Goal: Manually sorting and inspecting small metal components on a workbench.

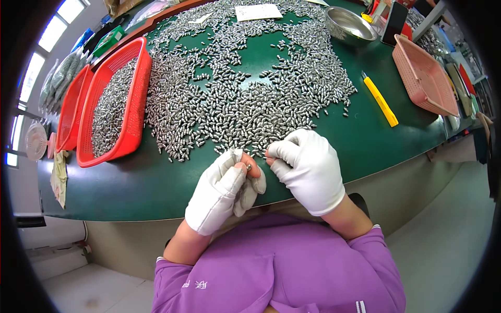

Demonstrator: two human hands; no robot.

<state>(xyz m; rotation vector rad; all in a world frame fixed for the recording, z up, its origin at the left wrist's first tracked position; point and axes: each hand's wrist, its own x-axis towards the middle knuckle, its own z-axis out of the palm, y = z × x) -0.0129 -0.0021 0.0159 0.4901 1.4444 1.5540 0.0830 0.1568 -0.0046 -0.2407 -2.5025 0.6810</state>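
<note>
Gloved hands pinch one small silvery metal piece [249, 167] at the near edge of the green table [156, 182].

Head view: the white-gloved left hand [224, 190] grips the piece between thumb and fingertips, closed around it. The white-gloved right hand [308, 167], fingers curled, pinches something thin toward it; what, I cannot tell. The heap of silvery metal pieces [245, 88] lies just beyond both hands.

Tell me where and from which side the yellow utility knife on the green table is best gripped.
Grip the yellow utility knife around the middle of its long, slim handle, coming from above with fingers across its width. It lies flat and diagonal on the green table, clear of the metal pieces, and its blade tip points away toward the steel bowl.
</note>
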